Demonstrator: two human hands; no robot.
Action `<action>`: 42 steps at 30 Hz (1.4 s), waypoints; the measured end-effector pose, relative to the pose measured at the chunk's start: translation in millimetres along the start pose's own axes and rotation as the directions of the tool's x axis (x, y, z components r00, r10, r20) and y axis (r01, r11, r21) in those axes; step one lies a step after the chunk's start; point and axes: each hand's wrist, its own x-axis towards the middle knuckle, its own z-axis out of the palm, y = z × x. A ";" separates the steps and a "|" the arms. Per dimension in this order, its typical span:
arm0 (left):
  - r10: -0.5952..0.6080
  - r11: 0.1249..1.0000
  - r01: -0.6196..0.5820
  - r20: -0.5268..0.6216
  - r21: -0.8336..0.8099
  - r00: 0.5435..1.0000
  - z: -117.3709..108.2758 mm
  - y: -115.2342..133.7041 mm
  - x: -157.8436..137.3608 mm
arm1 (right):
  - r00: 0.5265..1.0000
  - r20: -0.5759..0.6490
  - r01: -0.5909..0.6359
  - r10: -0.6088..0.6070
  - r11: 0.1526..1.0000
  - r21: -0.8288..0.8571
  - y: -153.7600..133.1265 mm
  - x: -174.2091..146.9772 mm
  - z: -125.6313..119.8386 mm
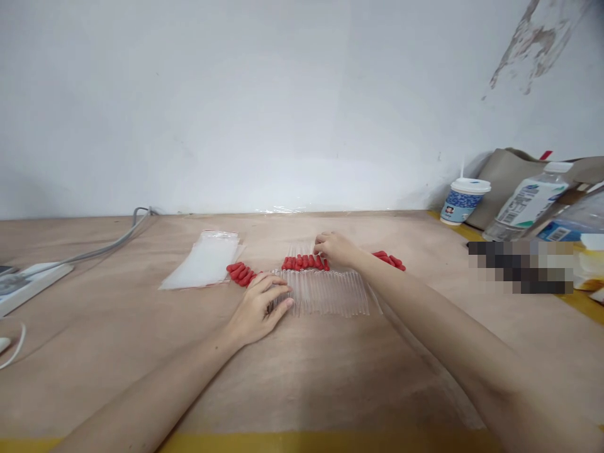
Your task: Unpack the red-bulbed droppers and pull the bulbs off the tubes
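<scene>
A row of clear thin tubes [330, 294] lies side by side on the table, their upper ends bordering a line of red rubber bulbs [304, 262]. More clear tubes stretch behind the bulbs, toward the wall. My left hand [265, 307] rests at the row's left end, fingers apart and touching the tubes. Just behind the right end of the middle bulbs, my right hand [334, 248] has its fingers curled into a pinch; what lies between the fingertips is too small to make out. Other red bulbs [241, 274] lie beyond my left hand, and a further bunch [389, 260] is partly behind my right forearm.
A stack of clear plastic bags [202, 259] lies to the left. A power strip [35, 286] with a grey cable [101, 247] is at the far left. A paper cup [463, 201], a plastic bottle [528, 201] and a beige bag [500, 179] stand at the right by the wall.
</scene>
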 end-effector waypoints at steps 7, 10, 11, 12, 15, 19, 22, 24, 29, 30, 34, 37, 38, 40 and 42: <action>0.002 1.000 -0.002 -0.001 0.004 1.000 0.7 -1.5 -0.4 | 0.992 -0.022 0.118 -0.122 0.985 -0.124 1.3 2.1 -8.9; 0.001 1.000 -0.001 0.000 -0.001 1.000 1.1 -2.0 -0.5 | 0.991 -0.062 0.106 -0.118 0.979 -0.172 1.7 -6.2 -20.5; 0.001 1.000 -0.001 0.000 -0.003 1.000 1.2 -2.1 -0.4 | 0.990 -0.076 0.099 -0.115 0.977 -0.187 1.2 -11.1 -25.3; 0.001 1.000 -0.001 0.000 -0.005 1.000 1.2 -2.3 -0.3 | 0.989 -0.099 0.090 -0.112 0.975 -0.202 0.1 -17.0 -30.2; 0.008 1.000 -0.008 -0.002 -0.005 1.000 1.2 -2.9 -0.2 | 0.965 -0.236 0.055 -0.111 0.971 -0.231 -9.3 -40.0 -42.8; 0.019 1.000 -0.019 -0.024 0.008 1.000 1.8 -2.9 -0.8 | 0.898 -0.434 0.010 -0.073 0.989 -0.147 -37.7 -76.0 -44.4; 0.047 0.998 -0.044 -0.074 0.043 0.996 4.1 1.0 -0.3 | 0.875 -0.485 -0.030 0.016 0.999 -0.022 -63.9 -97.0 -33.4; 0.096 0.994 -0.090 -0.099 0.066 0.990 6.7 6.3 0.9 | 0.857 -0.510 -0.039 0.065 0.997 0.062 -78.7 -104.1 -25.1; 0.244 0.967 -0.239 -0.048 0.092 0.969 13.2 21.4 4.4 | 0.841 -0.532 0.013 0.094 0.981 0.194 -100.5 -102.3 -17.2; 0.263 0.961 -0.258 -0.036 0.101 0.964 14.4 23.1 4.8 | 0.841 -0.532 0.019 0.099 0.977 0.211 -103.0 -100.9 -17.4; 0.330 0.936 -0.322 -0.041 0.145 0.943 19.3 24.8 5.5 | 0.853 -0.512 0.040 0.098 0.967 0.253 -109.2 -97.6 -17.9; 0.346 0.929 -0.329 -0.079 0.172 0.935 21.7 24.6 5.5 | 0.859 -0.502 0.053 0.097 0.959 0.277 -110.8 -97.1 -17.0; 0.349 0.926 -0.330 -0.082 0.183 0.934 22.2 24.8 5.6 | 0.859 -0.502 0.057 0.098 0.957 0.285 -110.9 -97.0 -16.8; 0.367 0.915 -0.344 -0.078 0.210 0.927 22.7 25.6 6.0 | 0.860 -0.503 0.069 0.087 0.957 0.283 -110.9 -96.5 -16.7; 0.392 0.901 -0.364 -0.084 0.235 0.916 23.0 26.6 6.6 | 0.862 -0.504 0.085 0.059 0.962 0.258 -110.3 -95.7 -17.0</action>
